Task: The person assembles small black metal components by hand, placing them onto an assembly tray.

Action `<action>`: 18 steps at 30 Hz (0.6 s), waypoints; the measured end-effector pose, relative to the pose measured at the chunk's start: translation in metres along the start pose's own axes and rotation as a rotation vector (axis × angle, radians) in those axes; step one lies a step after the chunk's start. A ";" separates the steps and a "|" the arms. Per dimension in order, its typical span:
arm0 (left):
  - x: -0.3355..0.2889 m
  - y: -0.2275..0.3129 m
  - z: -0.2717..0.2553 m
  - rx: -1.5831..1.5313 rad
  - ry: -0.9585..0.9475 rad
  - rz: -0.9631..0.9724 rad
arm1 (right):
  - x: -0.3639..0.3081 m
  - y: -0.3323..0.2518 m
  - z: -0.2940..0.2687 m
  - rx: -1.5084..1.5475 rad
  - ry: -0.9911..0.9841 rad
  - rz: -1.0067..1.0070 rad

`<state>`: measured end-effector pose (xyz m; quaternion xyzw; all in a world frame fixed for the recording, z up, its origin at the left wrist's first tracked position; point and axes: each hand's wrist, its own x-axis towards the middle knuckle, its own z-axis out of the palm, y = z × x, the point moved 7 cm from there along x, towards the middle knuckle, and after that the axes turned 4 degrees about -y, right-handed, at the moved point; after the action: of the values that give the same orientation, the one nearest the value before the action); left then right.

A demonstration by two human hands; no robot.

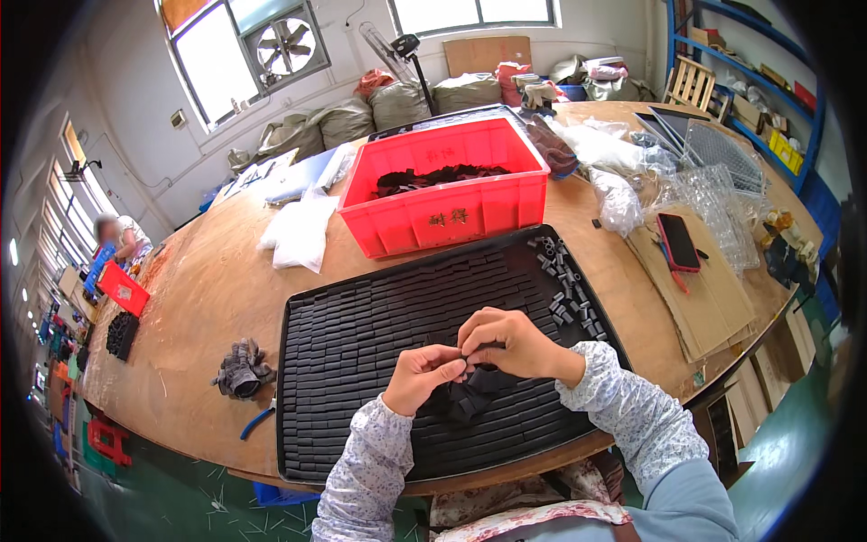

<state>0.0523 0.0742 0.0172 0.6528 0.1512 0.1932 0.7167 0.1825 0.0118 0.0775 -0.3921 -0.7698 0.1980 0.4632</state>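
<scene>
Nearest the wearer, two patterned sleeves [366,470] reach in over the near side of the black tray [506,256], which serves as the reference for all positions. The left hand [423,375] and right hand [511,343] meet above the tray, right of its middle. Both are closed in a pinch, fingertips together on a small dark piece [465,359]; the fingers hide most of it, so its exact form cannot be told. Below the hands, a loose heap of black pieces [474,397] lies on the tray's contents.

Rows of black blocks [352,370], set closely side by side, cover most of the tray. Small grey cylindrical pieces [569,294] lie scattered along its right-hand side.

Left of the tray, on the wooden worktop [194,316], are a blue-handled tool [259,421], just beside the tray's edge, and a crumpled grey glove [242,369]. Right of the tray, a phone [678,242] rests on flat cardboard [704,307].

Just beyond the tray's far edge stands a red crate [397,226] partly filled with dark material [442,178]. A white bag [301,235] lies beyond the tray's far left corner; clear plastic packaging [713,203] lies beyond its far right corner. Farther behind the tray, stuffed sacks [397,107] line the wall.
</scene>
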 end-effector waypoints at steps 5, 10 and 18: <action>0.003 0.014 -0.015 0.618 0.246 0.216 | -0.001 0.087 -0.065 0.094 0.442 0.436; 0.016 0.011 0.004 1.162 0.236 0.426 | -0.039 0.162 -0.114 -0.458 0.601 0.652; 0.006 0.023 0.002 1.111 0.220 0.399 | -0.025 0.157 -0.096 -0.728 0.265 0.501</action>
<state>0.0567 0.0773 0.0405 0.9215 0.1775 0.2828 0.1982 0.3389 0.0827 0.0057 -0.7252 -0.6049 -0.0312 0.3274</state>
